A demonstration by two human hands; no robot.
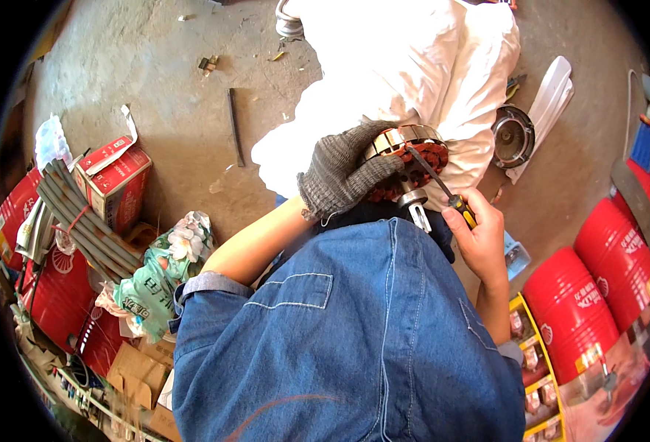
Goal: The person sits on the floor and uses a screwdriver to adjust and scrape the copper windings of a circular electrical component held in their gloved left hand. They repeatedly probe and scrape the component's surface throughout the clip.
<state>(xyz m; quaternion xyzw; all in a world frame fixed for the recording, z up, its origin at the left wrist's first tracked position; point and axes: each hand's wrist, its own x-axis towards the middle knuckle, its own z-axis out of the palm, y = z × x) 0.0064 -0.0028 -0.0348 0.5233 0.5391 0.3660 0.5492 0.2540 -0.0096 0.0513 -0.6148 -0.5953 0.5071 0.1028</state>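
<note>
My left hand point(339, 173), in a grey knit glove, is closed around a motor rotor point(434, 153) with red-brown windings, metal segments around its rim and a metal shaft point(413, 202) pointing toward me. Bare, my right hand point(481, 234) grips a screwdriver point(460, 208) by its yellow-and-black handle. The screwdriver's blade slants up and left, its tip at the rotor's rim by the windings. Whether the tip presses on the metal or only hovers there, I cannot tell. White cloth point(384, 66) lies directly beyond the rotor.
A round metal housing point(514, 136) lies right of the cloth beside a long white piece point(549, 99). Red drums point(571, 302) and a yellow-edged rack point(542, 353) stand at the right. Left are a red carton point(118, 184), coiled hose point(82, 214) and plastic bags point(152, 287). A dark strip point(235, 127) lies on the floor.
</note>
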